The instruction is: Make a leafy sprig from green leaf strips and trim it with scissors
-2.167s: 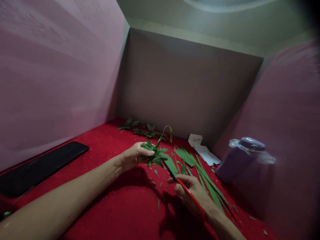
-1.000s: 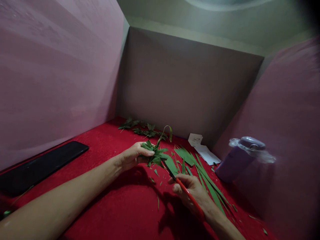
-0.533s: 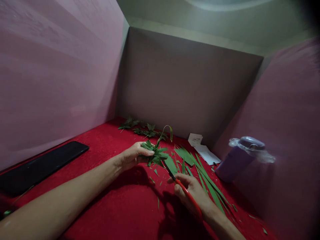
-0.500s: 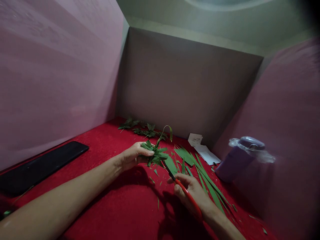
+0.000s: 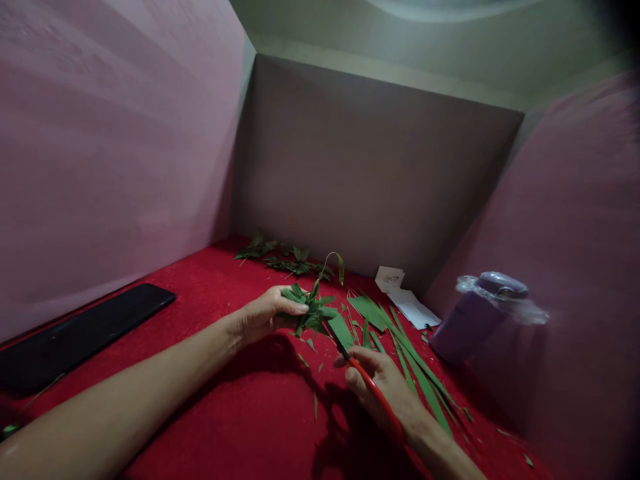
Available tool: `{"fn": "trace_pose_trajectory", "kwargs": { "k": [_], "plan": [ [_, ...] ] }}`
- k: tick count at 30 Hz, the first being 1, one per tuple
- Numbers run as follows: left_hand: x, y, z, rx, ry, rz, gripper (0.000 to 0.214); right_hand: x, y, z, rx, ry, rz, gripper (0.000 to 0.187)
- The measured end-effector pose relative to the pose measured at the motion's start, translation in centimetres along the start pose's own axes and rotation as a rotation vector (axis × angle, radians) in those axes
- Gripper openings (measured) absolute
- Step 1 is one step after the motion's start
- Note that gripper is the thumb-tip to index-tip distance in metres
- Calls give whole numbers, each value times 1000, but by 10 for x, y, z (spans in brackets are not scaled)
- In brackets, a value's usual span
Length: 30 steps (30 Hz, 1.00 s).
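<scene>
Near the middle of the view, my left hand (image 5: 270,309) is closed around a bundle of folded green leaf strips (image 5: 315,312), with the thumb pressed on top. A thin stem curls up from the bundle and ends in a drooping strip. My right hand (image 5: 385,383) grips scissors (image 5: 373,388) with red-orange handles. Their dark blades point up and left, with the tips at the lower right edge of the bundle. Whether the tips touch a leaf, I cannot tell. Long green leaf blades (image 5: 417,363) lie just beyond and beside my right hand.
Leafy sprigs (image 5: 297,262) lie at the back of the red cloth (image 5: 240,413). White papers (image 5: 413,308) rest at the back right, near a purple container (image 5: 473,327) with clear plastic around its top. A black phone-like slab (image 5: 85,337) lies at left. Leaf scraps are scattered about.
Both hands, the leaf bundle and the scissors keep nearly the same positions. The whole view has shifted very slightly.
</scene>
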<state>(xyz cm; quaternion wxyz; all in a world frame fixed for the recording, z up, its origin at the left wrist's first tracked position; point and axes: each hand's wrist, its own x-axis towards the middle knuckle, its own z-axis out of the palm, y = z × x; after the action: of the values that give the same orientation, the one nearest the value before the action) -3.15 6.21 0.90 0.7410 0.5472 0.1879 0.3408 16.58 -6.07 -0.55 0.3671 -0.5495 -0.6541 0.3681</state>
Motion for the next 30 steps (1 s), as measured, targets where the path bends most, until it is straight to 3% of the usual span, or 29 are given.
{"fn": "trace_pose_trajectory", "kwargs": {
  "k": [9, 22, 30],
  "plan": [
    [1, -1, -1, -7, -4, 8, 29, 3, 1, 6, 131, 31, 81, 21],
    [1, -1, -1, -7, 39, -10, 30, 2, 7, 9, 84, 86, 113, 24],
    [2, 0, -2, -5, 50, 6, 27, 4, 8, 7, -71, 164, 124, 30]
  ]
}}
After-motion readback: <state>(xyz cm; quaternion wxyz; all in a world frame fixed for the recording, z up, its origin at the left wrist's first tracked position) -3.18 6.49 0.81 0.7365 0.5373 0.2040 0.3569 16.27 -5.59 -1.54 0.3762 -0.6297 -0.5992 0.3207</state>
